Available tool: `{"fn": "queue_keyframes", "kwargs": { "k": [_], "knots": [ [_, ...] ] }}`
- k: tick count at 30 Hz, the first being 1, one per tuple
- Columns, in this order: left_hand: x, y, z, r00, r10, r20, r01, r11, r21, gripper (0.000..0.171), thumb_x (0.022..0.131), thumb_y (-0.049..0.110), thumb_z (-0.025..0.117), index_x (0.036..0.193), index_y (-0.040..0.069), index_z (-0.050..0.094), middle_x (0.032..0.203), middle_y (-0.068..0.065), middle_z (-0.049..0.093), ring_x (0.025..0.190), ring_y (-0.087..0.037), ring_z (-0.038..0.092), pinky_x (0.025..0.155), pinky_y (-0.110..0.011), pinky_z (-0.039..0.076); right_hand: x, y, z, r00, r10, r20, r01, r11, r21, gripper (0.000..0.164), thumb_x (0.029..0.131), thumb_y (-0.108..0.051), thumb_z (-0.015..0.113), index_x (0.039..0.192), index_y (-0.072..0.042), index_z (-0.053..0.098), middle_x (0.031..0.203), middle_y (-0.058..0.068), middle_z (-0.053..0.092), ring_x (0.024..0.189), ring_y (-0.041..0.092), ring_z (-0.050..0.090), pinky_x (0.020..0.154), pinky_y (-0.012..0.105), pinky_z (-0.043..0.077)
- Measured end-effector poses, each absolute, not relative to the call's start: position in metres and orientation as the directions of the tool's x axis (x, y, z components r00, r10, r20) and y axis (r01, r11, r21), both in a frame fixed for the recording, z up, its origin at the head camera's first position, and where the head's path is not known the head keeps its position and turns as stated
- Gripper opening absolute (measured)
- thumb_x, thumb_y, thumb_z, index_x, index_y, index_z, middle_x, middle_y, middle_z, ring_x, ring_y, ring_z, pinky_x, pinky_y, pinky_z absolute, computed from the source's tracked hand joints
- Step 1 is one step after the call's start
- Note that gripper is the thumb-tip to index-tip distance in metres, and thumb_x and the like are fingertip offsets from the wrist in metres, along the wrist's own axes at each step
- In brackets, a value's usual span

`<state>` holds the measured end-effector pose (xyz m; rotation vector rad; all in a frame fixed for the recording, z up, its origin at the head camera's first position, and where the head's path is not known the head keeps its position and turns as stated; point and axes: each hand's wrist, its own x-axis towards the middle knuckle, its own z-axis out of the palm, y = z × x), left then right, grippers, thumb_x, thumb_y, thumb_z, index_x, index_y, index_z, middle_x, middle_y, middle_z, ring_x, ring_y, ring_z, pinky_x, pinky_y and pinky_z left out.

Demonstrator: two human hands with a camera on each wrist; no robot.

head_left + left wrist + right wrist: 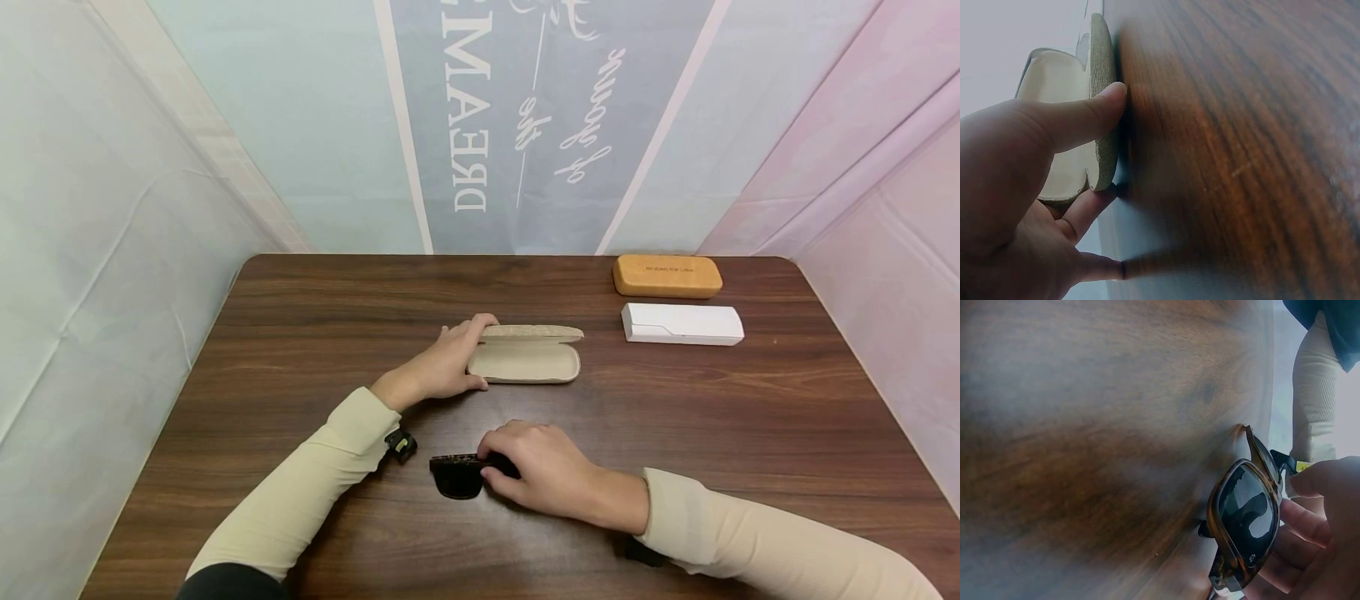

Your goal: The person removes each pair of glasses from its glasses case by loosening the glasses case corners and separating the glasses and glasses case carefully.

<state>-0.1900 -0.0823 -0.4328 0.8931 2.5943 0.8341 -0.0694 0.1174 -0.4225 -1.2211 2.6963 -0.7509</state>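
A beige glasses case (525, 364) stands with its lid raised in the middle of the table, its pale inside showing. My left hand (444, 364) grips its left end, thumb at the front edge and fingers at the back. In the left wrist view the thumb crosses the rough-textured outer wall of the case (1105, 59). Nearer the front, my right hand (551, 468) pinches a pair of dark sunglasses (458, 481) at the bridge and right part. The right wrist view shows the brown tortoiseshell frame and dark lenses of the sunglasses (1247, 515) close above the wood.
A tan glasses case (667, 277), closed, lies at the back right of the dark wooden table (750, 433). Just in front of it sits a white box (682, 325). Behind the table hangs a printed cloth (337, 125), and pale fabric walls flank both sides.
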Motion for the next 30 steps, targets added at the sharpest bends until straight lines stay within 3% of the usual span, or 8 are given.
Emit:
{"fn": "queue_keyframes", "kwargs": {
  "k": [14, 22, 30],
  "knots": [
    [-0.1895, -0.0828, -0.4328, -0.771, 0.632, -0.073, 0.473, 0.646, 0.599, 0.088, 0.086, 0.019, 0.084, 0.151, 0.012, 0.026, 0.147, -0.016, 0.047, 0.143, -0.032, 0.038, 0.115, -0.070, 0.017, -0.0703, 0.1203, -0.4206, -0.629, -0.757, 0.175, -0.736, 0.507, -0.449, 0.014, 0.094, -0.027, 0.072, 0.106, -0.021, 0.071, 0.100, -0.011, 0.068, 0.096, 0.005, 0.063, 0.079, 0.031, 0.055],
    [-0.1890, -0.0828, -0.4320, -0.772, 0.632, -0.072, 0.472, 0.644, 0.602, 0.088, 0.087, 0.019, 0.084, 0.152, 0.010, 0.026, 0.144, -0.017, 0.048, 0.140, -0.033, 0.042, 0.115, -0.070, 0.016, -0.0725, 0.1229, -0.4190, -0.548, -0.805, 0.227, -0.809, 0.441, -0.388, 0.029, 0.093, -0.028, 0.073, 0.119, -0.016, 0.071, 0.128, 0.004, 0.067, 0.121, 0.019, 0.061, 0.102, 0.041, 0.049],
    [-0.1887, -0.0828, -0.4313, -0.766, 0.639, -0.070, 0.475, 0.636, 0.608, 0.087, 0.087, 0.018, 0.083, 0.153, 0.009, 0.026, 0.145, -0.017, 0.048, 0.141, -0.033, 0.041, 0.115, -0.071, 0.016, -0.0721, 0.1239, -0.4229, -0.496, -0.825, 0.272, -0.854, 0.407, -0.323, 0.048, 0.091, -0.031, 0.075, 0.134, -0.012, 0.065, 0.142, 0.011, 0.059, 0.133, 0.023, 0.053, 0.108, 0.046, 0.044]
  ]
}}
